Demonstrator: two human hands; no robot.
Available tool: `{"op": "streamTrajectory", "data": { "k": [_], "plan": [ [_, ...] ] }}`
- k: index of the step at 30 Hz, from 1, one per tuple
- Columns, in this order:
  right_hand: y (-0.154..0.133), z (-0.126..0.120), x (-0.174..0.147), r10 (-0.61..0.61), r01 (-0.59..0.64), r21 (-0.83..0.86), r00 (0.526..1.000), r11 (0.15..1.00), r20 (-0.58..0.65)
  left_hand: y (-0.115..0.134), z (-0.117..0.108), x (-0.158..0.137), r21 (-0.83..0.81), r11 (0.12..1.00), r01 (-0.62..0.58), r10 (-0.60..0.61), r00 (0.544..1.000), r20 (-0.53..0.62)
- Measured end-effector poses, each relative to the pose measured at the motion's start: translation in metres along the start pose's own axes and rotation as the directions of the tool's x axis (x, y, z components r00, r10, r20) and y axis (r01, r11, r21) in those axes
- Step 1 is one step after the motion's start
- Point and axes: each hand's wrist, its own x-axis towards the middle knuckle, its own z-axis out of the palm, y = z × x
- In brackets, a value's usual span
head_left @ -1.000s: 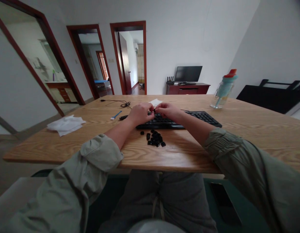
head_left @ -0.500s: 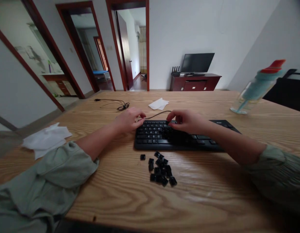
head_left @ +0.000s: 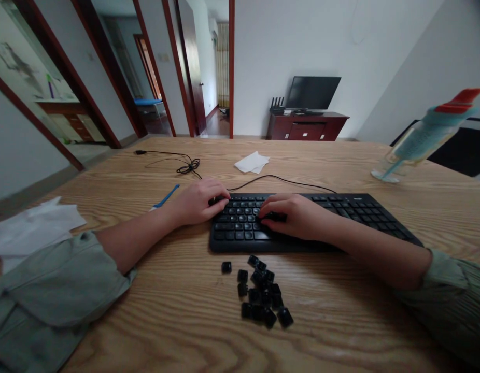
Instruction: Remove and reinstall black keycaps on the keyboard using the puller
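Note:
A black keyboard (head_left: 240,243) lies on the wooden table, its left part covered with keycaps. My left hand (head_left: 201,199) is closed at its upper left corner, thumb and fingers gripping the edge. Over the middle of the keys, my right hand (head_left: 292,215) is curled, with thumb and fingertips close together on the key area. Whatever sits between those fingertips is too dark and small to make out. In front of the keyboard is a pile of loose black keycaps (head_left: 265,292), and a single keycap (head_left: 226,267) lies apart to its left.
A coiled black cable (head_left: 189,166) and folded white paper (head_left: 251,162) lie behind the keyboard. More paper (head_left: 33,223) lies left, with a thin blue tool (head_left: 167,197) beside my forearm. A clear bottle (head_left: 422,137) with a red lid stands at the right.
My right hand has come down and nearer, from the keyboard's upper rows to its middle keys. The view has shifted, showing the blue tool. My left hand stays at the corner.

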Motion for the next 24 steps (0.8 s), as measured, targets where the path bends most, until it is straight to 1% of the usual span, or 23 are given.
{"op": "streamTrajectory", "data": {
  "k": [2, 6, 9, 12, 14, 16, 21, 24],
  "plan": [
    [0.000, 0.001, -0.001, 0.003, -0.003, -0.003, 1.000, 1.000, -0.013, 0.002, -0.001, 0.000, -0.008, 1.000, -0.013, 0.013, 1.000, -0.006],
    [0.000, 0.003, -0.002, 0.007, -0.007, -0.008, 1.000, 1.000, -0.027, 0.012, -0.004, 0.000, -0.045, 0.998, -0.045, 0.046, 0.999, 0.017],
    [0.000, 0.005, -0.002, 0.008, -0.007, 0.010, 0.999, 1.000, -0.032, 0.023, -0.006, 0.005, -0.066, 0.998, -0.011, 0.014, 0.999, 0.038],
    [0.000, 0.005, -0.002, 0.022, -0.021, 0.026, 0.999, 0.999, -0.032, 0.035, -0.005, 0.014, -0.084, 0.996, 0.034, -0.026, 0.995, 0.099],
    [-0.001, 0.005, -0.002, 0.031, -0.030, 0.033, 0.999, 0.999, -0.033, 0.042, -0.002, 0.019, -0.099, 0.995, 0.031, -0.016, 0.988, 0.152],
    [-0.002, 0.005, -0.003, 0.040, -0.039, 0.044, 0.999, 0.998, -0.033, 0.048, 0.003, 0.022, -0.107, 0.994, 0.021, -0.002, 0.984, 0.178],
    [-0.004, 0.007, -0.002, 0.113, -0.110, 0.046, 0.992, 0.993, -0.060, 0.053, 0.011, 0.027, -0.089, 0.995, 0.050, -0.034, 0.984, 0.173],
    [-0.003, 0.009, -0.002, 0.131, -0.129, 0.038, 0.990, 0.991, -0.052, 0.054, 0.012, 0.028, -0.087, 0.995, 0.039, -0.023, 0.984, 0.177]
  ]
}}
